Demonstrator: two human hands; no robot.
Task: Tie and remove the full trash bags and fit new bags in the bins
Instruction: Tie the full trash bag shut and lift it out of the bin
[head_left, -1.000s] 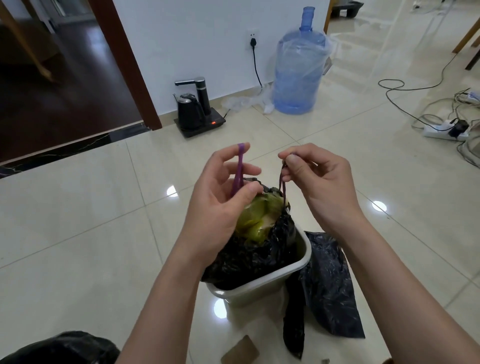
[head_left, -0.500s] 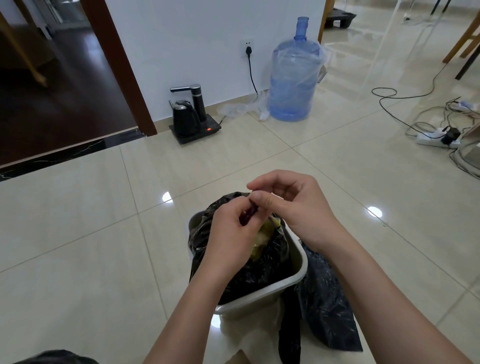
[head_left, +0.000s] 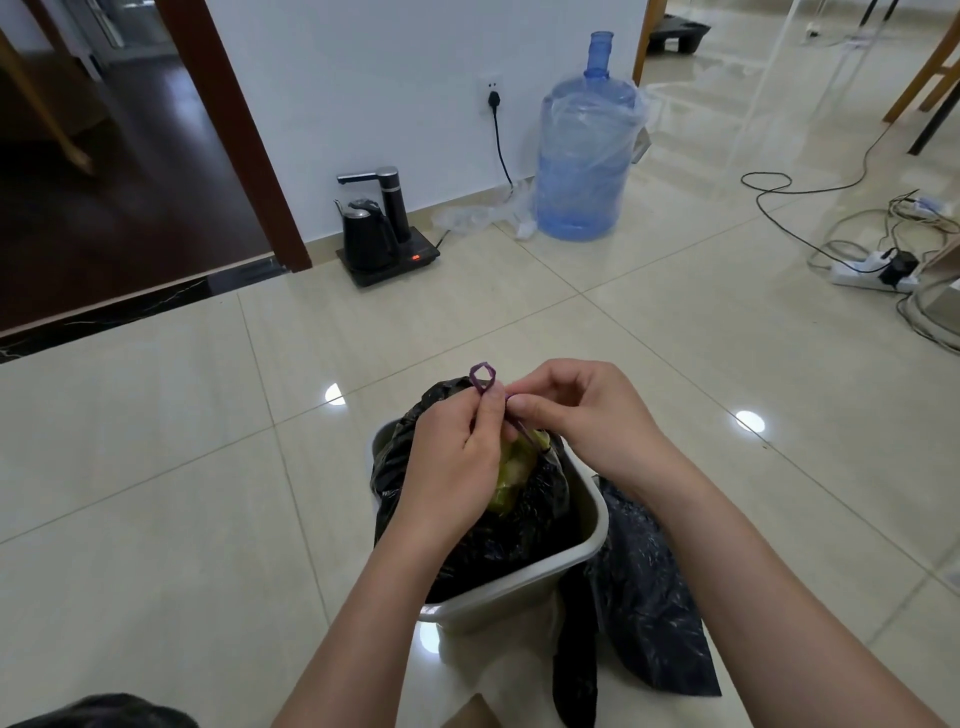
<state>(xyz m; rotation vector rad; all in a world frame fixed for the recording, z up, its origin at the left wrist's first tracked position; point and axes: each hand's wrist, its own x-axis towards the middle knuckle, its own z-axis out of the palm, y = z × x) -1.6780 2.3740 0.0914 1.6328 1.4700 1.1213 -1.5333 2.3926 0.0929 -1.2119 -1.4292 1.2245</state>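
While the left hand (head_left: 457, 457) and right hand (head_left: 576, 410) pinch the purple drawstring (head_left: 483, 376), a loose loop could slip, spilling the trash bag (head_left: 498, 540)

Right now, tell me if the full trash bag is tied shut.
Not yet: green waste shows through the trash bag mouth; both hands pinch its purple drawstring.

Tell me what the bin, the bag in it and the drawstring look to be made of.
Bin: likely rigid plastic, pale grey, smooth with a soft sheen on the rim.
Bag: thin black plastic film, crinkled, with glossy highlights.
Drawstring: purple flat plastic-looking ribbon that kinks into a loop; could be another material.
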